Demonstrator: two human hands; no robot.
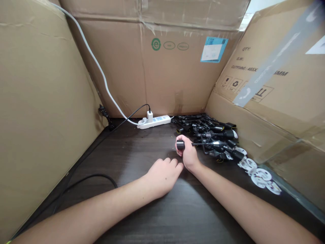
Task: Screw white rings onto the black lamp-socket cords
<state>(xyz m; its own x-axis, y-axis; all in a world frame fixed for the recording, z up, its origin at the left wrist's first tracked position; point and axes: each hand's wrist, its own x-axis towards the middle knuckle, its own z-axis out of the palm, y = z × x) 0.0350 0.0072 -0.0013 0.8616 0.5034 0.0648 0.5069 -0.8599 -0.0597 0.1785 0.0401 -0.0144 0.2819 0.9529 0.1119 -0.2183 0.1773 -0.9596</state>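
Note:
My right hand [190, 154] is wrapped round a black cylindrical lamp part [180, 144], whose round end points left. From it a thin black stem or cord runs right towards the pile. My left hand [162, 178] is just below and to the left, back upward, with its fingers curled down close to the right wrist. Its fingertips are hidden, and I cannot make out what they hold, if anything. A pile of similar black lamp parts [215, 134], some in clear plastic wrap, lies beyond my right hand.
White round discs [262, 174] with wires lie along the right side. A white power strip [157, 121] with a plugged-in adapter [150, 116] sits at the back. A black cable [101, 139] crosses the dark table [122, 149] on the left. Cardboard walls [114, 57] surround the table.

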